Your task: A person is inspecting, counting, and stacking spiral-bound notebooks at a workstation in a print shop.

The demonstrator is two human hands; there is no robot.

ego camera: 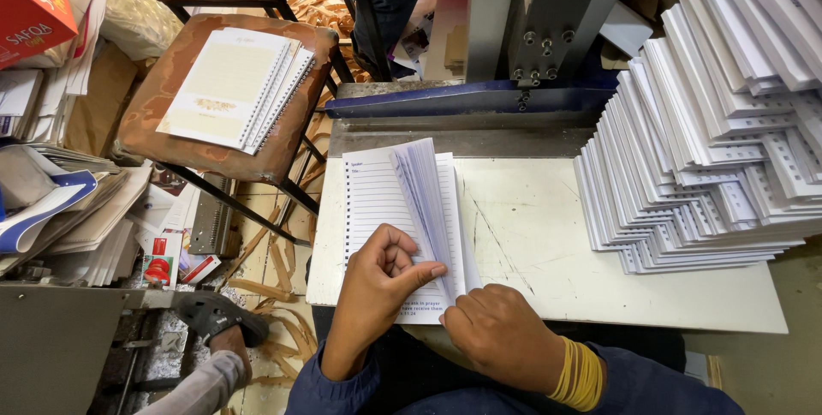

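Observation:
A stack of punched, lined white pages lies on the white worktable, holes along its left edge. My left hand rests on the lower part of the stack, thumb pressed against a lifted sheaf of pages that fans upward in the middle. My right hand, with yellow bands at the wrist, grips the bottom right corner of the stack. Both hands hold the pages at the table's near edge.
A large staggered pile of punched page sets fills the table's right side. A grey punching machine stands behind. Spiral-bound notebooks lie on a brown chair at the left. Paper piles, scraps and a person's sandalled foot are lower left.

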